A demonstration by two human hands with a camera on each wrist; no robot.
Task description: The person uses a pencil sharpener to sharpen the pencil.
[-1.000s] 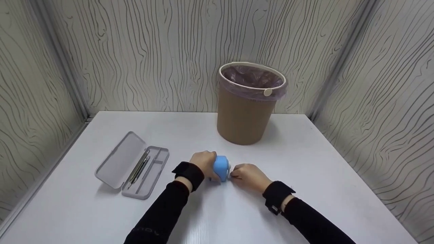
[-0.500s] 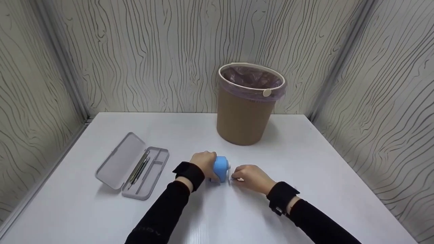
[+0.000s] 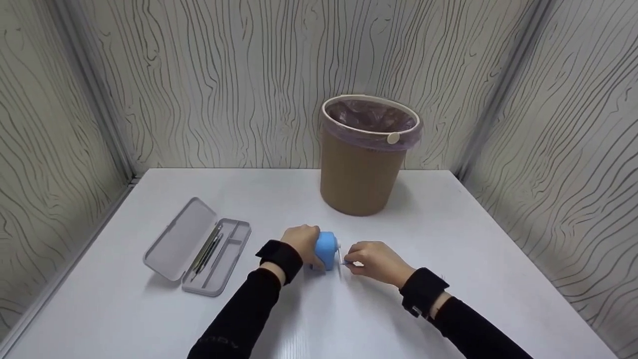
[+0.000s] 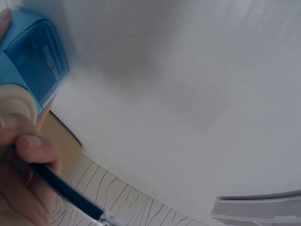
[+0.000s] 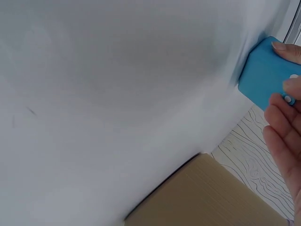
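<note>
**Sharpening Appears to Be Under Way**

On a white table (image 3: pixel 269 194), a boxy blue plastic pencil sharpener (image 3: pixel 325 249) is staying put, while the right hand (image 3: pixel 378 262) is sitting slightly farther to its right than a second ago, bringing a small blue-and-white crank knob (image 5: pixel 288 99) into sight; the cranking seems to be progressing. That hand is pinching the knob, fingers drawn in. The left hand (image 3: pixel 300 243) is gripping the sharpener, fingers curling around a slim dark-blue pencil (image 4: pixel 66 190).

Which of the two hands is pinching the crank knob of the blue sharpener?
The right hand: it holds the small knob, whereas the left hand grips the blue sharpener itself.
</note>
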